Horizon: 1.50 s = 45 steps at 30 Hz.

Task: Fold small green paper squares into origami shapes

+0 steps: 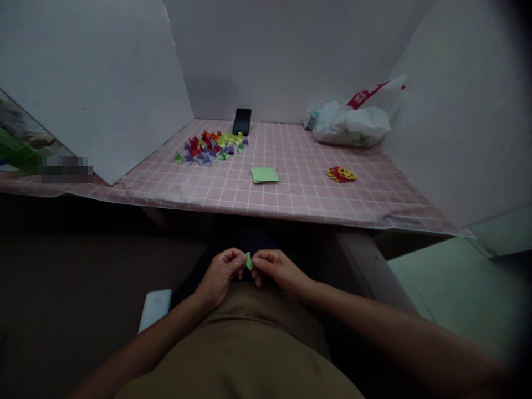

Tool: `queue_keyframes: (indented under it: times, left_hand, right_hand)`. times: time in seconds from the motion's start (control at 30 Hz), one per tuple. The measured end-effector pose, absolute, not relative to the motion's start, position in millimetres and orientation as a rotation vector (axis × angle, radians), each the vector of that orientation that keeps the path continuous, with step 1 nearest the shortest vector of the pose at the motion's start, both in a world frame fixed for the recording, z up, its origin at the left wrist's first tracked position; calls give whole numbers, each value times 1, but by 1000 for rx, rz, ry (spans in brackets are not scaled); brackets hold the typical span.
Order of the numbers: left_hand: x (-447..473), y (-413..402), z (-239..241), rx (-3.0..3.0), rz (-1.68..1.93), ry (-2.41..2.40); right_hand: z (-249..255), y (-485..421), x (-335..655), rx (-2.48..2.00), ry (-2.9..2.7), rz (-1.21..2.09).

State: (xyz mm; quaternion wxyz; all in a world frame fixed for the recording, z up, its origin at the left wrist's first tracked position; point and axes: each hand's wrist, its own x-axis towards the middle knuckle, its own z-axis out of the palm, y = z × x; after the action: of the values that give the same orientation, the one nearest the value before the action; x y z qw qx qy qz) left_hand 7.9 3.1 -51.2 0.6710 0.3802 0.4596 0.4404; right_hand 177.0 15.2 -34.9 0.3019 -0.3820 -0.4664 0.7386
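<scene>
My left hand [220,274] and my right hand [276,270] meet in my lap, below the table's front edge. Both pinch a small folded green paper piece [248,261] between their fingertips. On the pink checked table [291,194] lies a small stack of green paper squares [264,175], straight ahead of my hands. Further back on the left is a heap of several folded paper triangles [211,147] in red, orange, yellow, green and purple.
A black phone [241,121] leans against the back wall. A white plastic bag [353,122] sits at the back right. Red and yellow paper cut-outs [341,174] lie on the right. White partition boards stand on both sides. A pale flat object [155,307] rests beside my left forearm.
</scene>
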Motion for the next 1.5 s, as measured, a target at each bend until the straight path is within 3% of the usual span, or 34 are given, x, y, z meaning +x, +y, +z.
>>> queue_keyframes:
  times: [1.5]
  left_hand:
    - [10,2,-45,966,976,986]
  right_hand:
    - [-36,16,178,-984,-1239,1959]
